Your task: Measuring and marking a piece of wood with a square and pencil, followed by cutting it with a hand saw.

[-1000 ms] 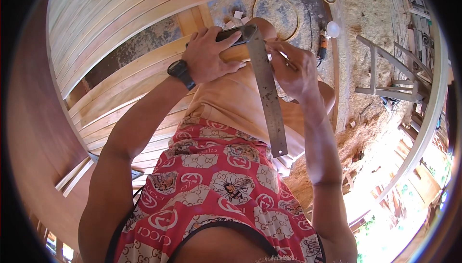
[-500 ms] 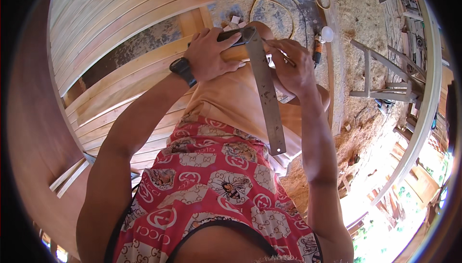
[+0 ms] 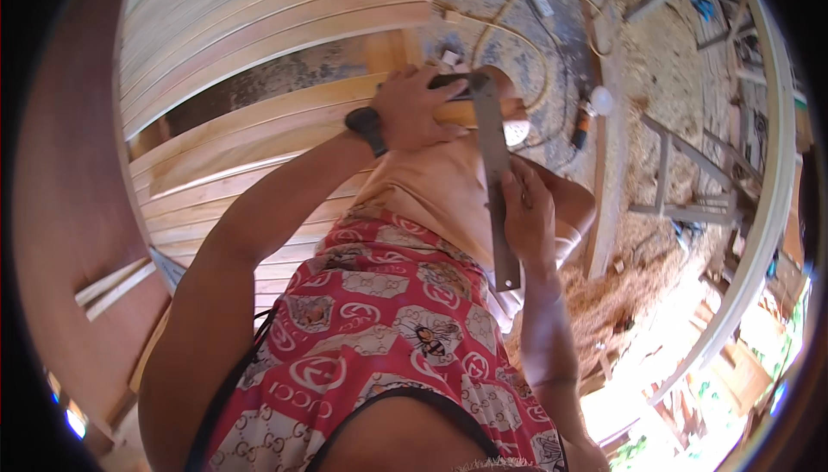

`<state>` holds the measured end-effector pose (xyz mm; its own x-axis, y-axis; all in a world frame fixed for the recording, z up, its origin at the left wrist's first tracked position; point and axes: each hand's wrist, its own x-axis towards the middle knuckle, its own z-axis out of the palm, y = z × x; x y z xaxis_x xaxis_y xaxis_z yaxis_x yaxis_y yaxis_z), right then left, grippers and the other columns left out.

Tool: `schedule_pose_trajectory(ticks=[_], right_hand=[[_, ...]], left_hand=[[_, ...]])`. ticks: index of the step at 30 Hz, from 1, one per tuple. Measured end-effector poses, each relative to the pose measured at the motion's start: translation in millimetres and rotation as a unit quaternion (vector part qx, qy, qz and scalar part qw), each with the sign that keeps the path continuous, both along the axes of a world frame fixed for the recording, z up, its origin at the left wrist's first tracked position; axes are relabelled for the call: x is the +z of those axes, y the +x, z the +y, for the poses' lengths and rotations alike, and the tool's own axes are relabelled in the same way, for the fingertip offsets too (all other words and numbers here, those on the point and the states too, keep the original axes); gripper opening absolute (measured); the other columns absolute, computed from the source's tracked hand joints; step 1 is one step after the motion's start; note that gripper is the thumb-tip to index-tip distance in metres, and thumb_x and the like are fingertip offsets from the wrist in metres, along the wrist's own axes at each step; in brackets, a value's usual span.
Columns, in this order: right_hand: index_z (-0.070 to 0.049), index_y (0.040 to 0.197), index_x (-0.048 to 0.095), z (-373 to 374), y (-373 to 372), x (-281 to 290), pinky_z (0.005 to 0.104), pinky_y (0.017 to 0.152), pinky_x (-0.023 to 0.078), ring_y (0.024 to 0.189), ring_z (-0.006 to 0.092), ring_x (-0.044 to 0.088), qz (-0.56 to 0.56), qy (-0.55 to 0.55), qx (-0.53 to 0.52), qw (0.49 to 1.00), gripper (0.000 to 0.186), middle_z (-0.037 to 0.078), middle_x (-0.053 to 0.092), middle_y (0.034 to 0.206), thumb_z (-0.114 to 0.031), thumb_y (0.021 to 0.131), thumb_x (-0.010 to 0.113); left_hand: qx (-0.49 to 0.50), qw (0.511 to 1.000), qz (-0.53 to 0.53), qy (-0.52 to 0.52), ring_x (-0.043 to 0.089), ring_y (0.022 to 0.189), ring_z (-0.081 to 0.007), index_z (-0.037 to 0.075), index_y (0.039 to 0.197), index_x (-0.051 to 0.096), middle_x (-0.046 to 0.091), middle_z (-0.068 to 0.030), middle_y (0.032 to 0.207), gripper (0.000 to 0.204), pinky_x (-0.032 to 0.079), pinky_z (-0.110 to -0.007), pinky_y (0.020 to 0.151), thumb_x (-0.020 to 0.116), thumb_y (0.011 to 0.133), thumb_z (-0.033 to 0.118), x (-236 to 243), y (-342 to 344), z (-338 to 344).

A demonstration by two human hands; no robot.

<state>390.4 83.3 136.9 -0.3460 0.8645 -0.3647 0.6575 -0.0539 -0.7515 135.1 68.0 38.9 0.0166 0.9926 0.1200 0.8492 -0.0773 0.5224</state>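
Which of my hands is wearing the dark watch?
Your left hand, the one at the stock end of the metal square: the dark watch sits on its wrist. Your right hand, by the long blade, has a bare wrist.

Taking the plain peach-beige shorts (image 3: 423,180) as the dial's centre, I see a sleeveless top (image 3: 388,312) at six o'clock, pinkish red with cream patches, looping white emblems and a yellow-and-black bee. The carpenter's square (image 3: 494,148) at two has a dull steel-grey blade and a blackish stock. A black wristwatch (image 3: 366,129) sits at eleven; farther out, slatted planks (image 3: 285,36) show pale honey stripes. At nine, a panel (image 3: 69,170) glows reddish brown.
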Motion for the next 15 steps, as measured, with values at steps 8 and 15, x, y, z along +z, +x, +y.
schedule_pose_trajectory(ticks=[8,15], right_hand=[[0.010,0.125,0.067,21.1,13.9,-22.8,0.0287,0.074,0.056,0.085,0.0159,0.069,0.025,0.030,-0.106,0.994,0.036,0.014,0.074,0.103,-0.009,0.095,0.065],[0.011,0.126,0.067,113.0,-36.2,0.2,0.0322,0.083,0.056,0.095,0.0223,0.071,0.068,0.206,-0.035,0.975,0.042,0.018,0.074,0.112,-0.016,0.093,0.068]], left_hand=[[0.063,0.990,0.000,0.127,0.044,0.135,-0.0430,0.011,0.148,0.053,0.042,-0.0197,0.152,0.088,0.035,-0.057,0.113,0.079,0.077,0.055,8.6,-0.7,-15.5],[-0.011,0.997,-0.050,-0.052,0.063,0.108,-0.0376,0.007,0.114,0.068,0.065,-0.0172,0.113,0.057,0.050,-0.050,0.093,0.078,0.079,0.051,-0.3,-1.6,-13.8]])
